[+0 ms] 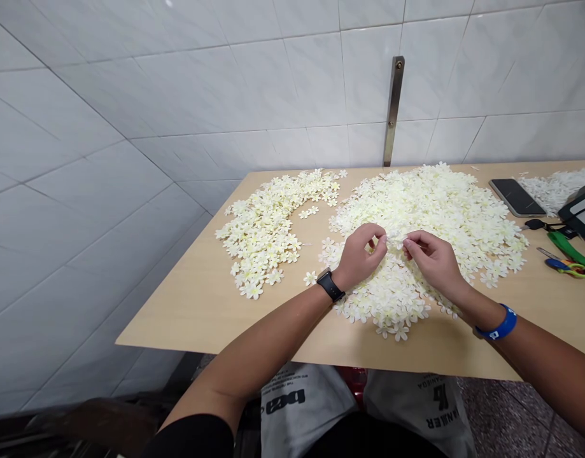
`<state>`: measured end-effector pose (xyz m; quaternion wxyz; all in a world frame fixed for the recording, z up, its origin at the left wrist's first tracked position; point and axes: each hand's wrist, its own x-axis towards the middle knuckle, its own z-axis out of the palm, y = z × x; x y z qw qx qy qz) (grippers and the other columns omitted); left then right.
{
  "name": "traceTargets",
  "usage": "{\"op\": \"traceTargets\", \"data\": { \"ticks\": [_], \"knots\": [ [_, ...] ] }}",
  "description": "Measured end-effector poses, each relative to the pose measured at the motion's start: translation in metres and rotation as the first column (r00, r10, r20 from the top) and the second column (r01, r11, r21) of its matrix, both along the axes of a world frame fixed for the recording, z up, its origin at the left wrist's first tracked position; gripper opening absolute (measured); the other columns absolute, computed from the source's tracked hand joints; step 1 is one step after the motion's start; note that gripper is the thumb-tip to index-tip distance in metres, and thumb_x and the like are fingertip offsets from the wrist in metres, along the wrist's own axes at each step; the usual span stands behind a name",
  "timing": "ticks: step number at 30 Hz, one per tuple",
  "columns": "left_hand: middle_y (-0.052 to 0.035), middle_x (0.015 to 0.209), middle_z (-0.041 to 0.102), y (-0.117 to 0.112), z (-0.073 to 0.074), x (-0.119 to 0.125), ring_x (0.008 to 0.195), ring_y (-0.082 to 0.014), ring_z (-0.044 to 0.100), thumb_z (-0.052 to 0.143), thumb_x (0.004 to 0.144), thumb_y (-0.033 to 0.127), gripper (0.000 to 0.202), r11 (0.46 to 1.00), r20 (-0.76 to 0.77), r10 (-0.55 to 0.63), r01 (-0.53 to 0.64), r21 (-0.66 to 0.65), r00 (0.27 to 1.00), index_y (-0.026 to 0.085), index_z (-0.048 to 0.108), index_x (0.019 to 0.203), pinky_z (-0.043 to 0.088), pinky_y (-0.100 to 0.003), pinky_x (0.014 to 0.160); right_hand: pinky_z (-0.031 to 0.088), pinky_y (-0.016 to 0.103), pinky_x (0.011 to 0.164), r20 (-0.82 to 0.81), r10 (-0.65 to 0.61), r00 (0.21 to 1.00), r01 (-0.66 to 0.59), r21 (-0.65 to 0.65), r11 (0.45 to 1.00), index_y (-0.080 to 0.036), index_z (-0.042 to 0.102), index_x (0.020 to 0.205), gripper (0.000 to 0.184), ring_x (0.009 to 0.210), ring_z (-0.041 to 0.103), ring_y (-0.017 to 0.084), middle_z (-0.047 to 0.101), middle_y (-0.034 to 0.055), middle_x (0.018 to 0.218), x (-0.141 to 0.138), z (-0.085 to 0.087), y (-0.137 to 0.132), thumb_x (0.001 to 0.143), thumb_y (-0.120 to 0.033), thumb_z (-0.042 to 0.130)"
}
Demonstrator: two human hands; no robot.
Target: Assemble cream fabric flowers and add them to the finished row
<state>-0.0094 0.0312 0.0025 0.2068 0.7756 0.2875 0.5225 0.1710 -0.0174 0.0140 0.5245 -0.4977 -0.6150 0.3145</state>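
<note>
Over the large pile of white artificial flowers [430,197], my two hands meet with fingertips a short gap apart. My left hand [361,256], below a black wristwatch, is closed in a pinch. My right hand [434,259], with a blue band on the wrist, pinches as well. A small white artificial flower [396,241] shows between the fingertips; its outline blends into the pile behind. Left of my hands lies a second, curved pile of flowers [263,232] with yellowish centres. One loose flower [310,278] rests near my left wrist.
A phone [516,197] lies at the right of the table [187,312], by a heap of thin white pieces [559,191]. Green-handled scissors [571,250], a blue-and-yellow-handled tool [569,267] and a dark box [583,210] sit at the right edge. A tiled wall [296,83] stands behind.
</note>
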Motion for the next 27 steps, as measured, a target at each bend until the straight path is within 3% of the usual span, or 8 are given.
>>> {"op": "traceTargets", "data": {
  "ticks": [10, 14, 20, 22, 24, 27],
  "knots": [
    [-0.003, 0.084, 0.064, 0.009, 0.001, -0.007, 0.08, -0.0128, 0.06, 0.053, 0.097, 0.026, 0.015, 0.985, 0.12, 0.091, -0.072, -0.156, 0.989, 0.02, 0.06, 0.086, 0.05, -0.024, 0.069, 0.05, 0.03, 0.063, -0.073, -0.083, 0.994, 0.08, -0.043, 0.996, -0.02, 0.064, 0.078, 0.016, 0.065, 0.057, 0.015, 0.061, 0.0016, 0.07, 0.004, 0.007, 0.003, 0.089, -0.032, 0.064],
    [-0.0049, 0.092, 0.069, 0.011, -0.001, -0.008, 0.086, -0.0139, 0.064, 0.056, 0.098, 0.032, 0.016, 0.973, 0.17, 0.053, -0.012, -0.232, 0.984, 0.02, 0.064, 0.091, 0.055, -0.025, 0.075, 0.05, 0.03, 0.063, -0.085, -0.092, 0.992, 0.086, -0.064, 0.994, -0.02, 0.063, 0.077, 0.015, 0.064, 0.057, 0.015, 0.061, 0.0013, 0.069, 0.005, 0.008, 0.005, 0.087, -0.032, 0.065],
    [-0.0057, 0.094, 0.071, 0.006, -0.002, -0.002, 0.086, -0.0127, 0.067, 0.064, 0.093, 0.024, 0.014, 0.961, 0.238, -0.007, 0.072, -0.269, 0.971, 0.018, 0.058, 0.081, 0.057, -0.025, 0.078, 0.049, 0.03, 0.064, -0.088, -0.107, 0.99, 0.101, -0.068, 0.993, -0.02, 0.063, 0.079, 0.014, 0.065, 0.057, 0.015, 0.061, 0.0006, 0.073, 0.005, 0.0, 0.008, 0.084, -0.032, 0.069],
    [-0.0049, 0.094, 0.07, 0.006, -0.002, -0.001, 0.086, -0.012, 0.068, 0.065, 0.092, 0.022, 0.008, 0.953, 0.245, -0.018, 0.091, -0.29, 0.969, 0.019, 0.057, 0.09, 0.057, -0.024, 0.077, 0.048, 0.03, 0.064, -0.075, -0.109, 0.991, 0.105, -0.057, 0.993, -0.021, 0.063, 0.081, 0.015, 0.067, 0.058, 0.015, 0.061, 0.0007, 0.076, 0.006, -0.002, 0.009, 0.084, -0.033, 0.07],
    [-0.0044, 0.096, 0.069, 0.006, -0.002, 0.0, 0.089, -0.0118, 0.068, 0.064, 0.092, 0.02, 0.015, 0.946, 0.22, -0.034, 0.102, -0.309, 0.975, 0.02, 0.058, 0.105, 0.057, -0.023, 0.078, 0.048, 0.03, 0.065, -0.049, -0.091, 0.995, 0.089, -0.038, 0.995, -0.021, 0.063, 0.083, 0.016, 0.068, 0.058, 0.015, 0.061, 0.0007, 0.077, 0.007, -0.004, 0.008, 0.086, -0.035, 0.069],
    [-0.0054, 0.101, 0.071, 0.008, -0.002, -0.001, 0.091, -0.0127, 0.068, 0.063, 0.093, 0.021, 0.019, 0.956, 0.117, -0.012, 0.046, -0.288, 0.993, 0.021, 0.063, 0.112, 0.057, -0.023, 0.078, 0.048, 0.031, 0.067, 0.012, -0.059, 0.998, 0.059, 0.003, 0.998, -0.022, 0.063, 0.085, 0.016, 0.069, 0.057, 0.016, 0.061, 0.0008, 0.076, 0.008, -0.005, 0.006, 0.091, -0.036, 0.065]
  ]
}}
